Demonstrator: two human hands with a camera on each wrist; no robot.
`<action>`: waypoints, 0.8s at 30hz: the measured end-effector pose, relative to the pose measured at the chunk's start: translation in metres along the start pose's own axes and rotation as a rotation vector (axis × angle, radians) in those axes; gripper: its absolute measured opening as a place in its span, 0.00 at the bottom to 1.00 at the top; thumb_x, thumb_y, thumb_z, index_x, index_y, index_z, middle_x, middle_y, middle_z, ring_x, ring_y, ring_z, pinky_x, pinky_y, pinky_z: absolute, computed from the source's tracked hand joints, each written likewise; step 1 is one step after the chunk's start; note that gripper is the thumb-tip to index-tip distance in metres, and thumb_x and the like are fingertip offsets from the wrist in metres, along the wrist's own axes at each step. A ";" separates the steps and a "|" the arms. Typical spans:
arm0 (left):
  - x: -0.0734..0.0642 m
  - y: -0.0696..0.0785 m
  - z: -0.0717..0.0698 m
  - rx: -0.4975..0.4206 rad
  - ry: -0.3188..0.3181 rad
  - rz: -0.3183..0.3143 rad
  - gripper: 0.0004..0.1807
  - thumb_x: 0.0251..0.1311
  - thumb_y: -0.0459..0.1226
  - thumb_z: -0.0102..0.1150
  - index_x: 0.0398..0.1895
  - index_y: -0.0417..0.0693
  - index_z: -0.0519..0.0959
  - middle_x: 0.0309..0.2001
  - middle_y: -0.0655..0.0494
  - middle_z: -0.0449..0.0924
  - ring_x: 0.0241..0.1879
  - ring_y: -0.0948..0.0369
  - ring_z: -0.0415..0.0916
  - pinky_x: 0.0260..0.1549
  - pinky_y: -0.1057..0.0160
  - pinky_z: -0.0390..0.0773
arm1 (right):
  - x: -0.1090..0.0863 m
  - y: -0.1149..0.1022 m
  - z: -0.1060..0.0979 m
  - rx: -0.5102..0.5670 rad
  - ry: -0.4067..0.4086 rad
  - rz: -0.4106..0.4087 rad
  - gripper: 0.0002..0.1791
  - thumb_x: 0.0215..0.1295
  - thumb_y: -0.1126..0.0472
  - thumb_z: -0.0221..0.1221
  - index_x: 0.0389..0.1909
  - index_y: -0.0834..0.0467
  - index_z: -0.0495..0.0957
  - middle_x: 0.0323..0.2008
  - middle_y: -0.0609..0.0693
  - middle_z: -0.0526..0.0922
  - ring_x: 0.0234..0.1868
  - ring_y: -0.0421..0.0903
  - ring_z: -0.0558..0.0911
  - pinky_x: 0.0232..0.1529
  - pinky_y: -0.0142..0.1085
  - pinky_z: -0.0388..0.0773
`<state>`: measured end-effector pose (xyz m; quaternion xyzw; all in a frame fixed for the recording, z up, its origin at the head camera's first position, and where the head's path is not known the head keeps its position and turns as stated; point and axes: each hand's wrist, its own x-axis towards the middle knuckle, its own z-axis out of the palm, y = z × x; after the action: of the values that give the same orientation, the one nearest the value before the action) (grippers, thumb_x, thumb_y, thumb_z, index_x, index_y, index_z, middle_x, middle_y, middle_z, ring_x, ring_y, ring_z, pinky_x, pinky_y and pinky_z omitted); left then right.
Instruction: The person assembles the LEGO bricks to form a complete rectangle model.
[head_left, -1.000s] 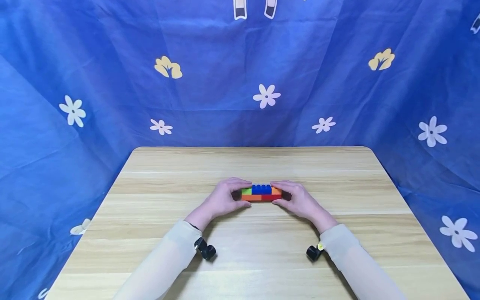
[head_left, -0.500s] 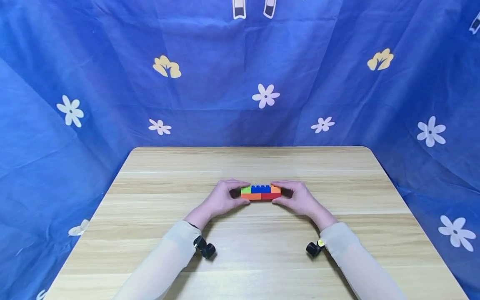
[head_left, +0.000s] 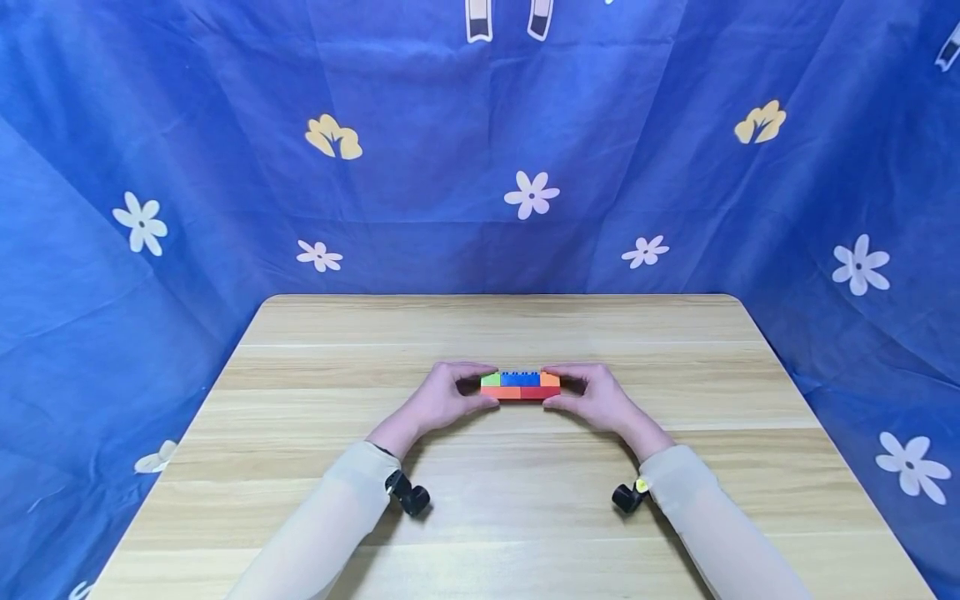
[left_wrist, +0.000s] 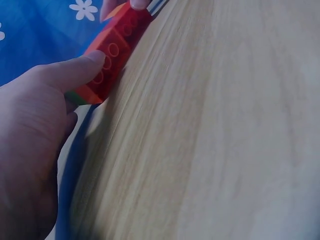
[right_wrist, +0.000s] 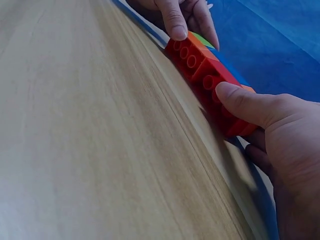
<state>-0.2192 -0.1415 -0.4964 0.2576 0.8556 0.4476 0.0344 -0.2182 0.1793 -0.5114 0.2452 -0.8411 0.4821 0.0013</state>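
Both hands hold one joined block of toy building bricks in front of the person, one hand at each end. In the head view its upper layer has a green brick [head_left: 491, 380], a blue brick [head_left: 521, 379] and an orange brick [head_left: 551, 380]. Below these are an orange-red brick [head_left: 500, 392] and a red brick [head_left: 540, 392]. The left hand [head_left: 442, 398] pinches the left end, its thumb pressing the hollow underside, where round tubes show in the left wrist view. At the right end the right hand [head_left: 597, 398] pinches likewise, thumb on the red brick's underside.
A wood-grain table [head_left: 495, 500] lies beneath the hands. Behind and beside it hangs a blue cloth [head_left: 420, 192] printed with flowers. Small black cameras [head_left: 414, 500] are strapped at both wrists, over pale sleeves [head_left: 322, 521].
The brick block has tipped a little, so less of the blue brick's studded top shows than a second ago. Both hands keep their hold and stay almost in place.
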 end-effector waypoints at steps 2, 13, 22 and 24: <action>0.000 -0.001 0.000 -0.015 -0.001 -0.013 0.31 0.57 0.44 0.82 0.64 0.52 0.85 0.61 0.57 0.84 0.65 0.55 0.78 0.68 0.55 0.73 | 0.000 0.000 0.000 0.007 -0.007 0.017 0.30 0.55 0.52 0.82 0.61 0.52 0.87 0.57 0.47 0.87 0.63 0.50 0.82 0.66 0.48 0.76; 0.000 -0.002 -0.001 -0.059 -0.030 -0.071 0.29 0.59 0.45 0.81 0.64 0.52 0.85 0.61 0.55 0.84 0.65 0.55 0.78 0.66 0.56 0.74 | 0.001 -0.003 -0.003 0.037 -0.037 0.088 0.30 0.55 0.50 0.82 0.60 0.51 0.88 0.57 0.48 0.87 0.64 0.50 0.81 0.69 0.49 0.73; 0.001 -0.003 0.000 -0.078 -0.032 -0.102 0.29 0.59 0.48 0.80 0.64 0.54 0.85 0.62 0.55 0.84 0.67 0.54 0.76 0.68 0.54 0.72 | 0.002 -0.002 -0.002 0.054 -0.031 0.116 0.29 0.55 0.52 0.82 0.59 0.52 0.88 0.57 0.49 0.88 0.63 0.52 0.82 0.67 0.50 0.74; 0.001 -0.003 0.000 -0.080 -0.029 -0.105 0.29 0.59 0.48 0.80 0.64 0.54 0.85 0.62 0.55 0.84 0.67 0.54 0.76 0.68 0.54 0.72 | 0.002 -0.002 -0.002 0.064 -0.032 0.124 0.29 0.55 0.53 0.82 0.59 0.51 0.88 0.57 0.49 0.88 0.63 0.51 0.82 0.67 0.50 0.74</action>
<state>-0.2213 -0.1423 -0.4990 0.2170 0.8488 0.4754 0.0804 -0.2195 0.1793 -0.5084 0.2003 -0.8388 0.5038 -0.0499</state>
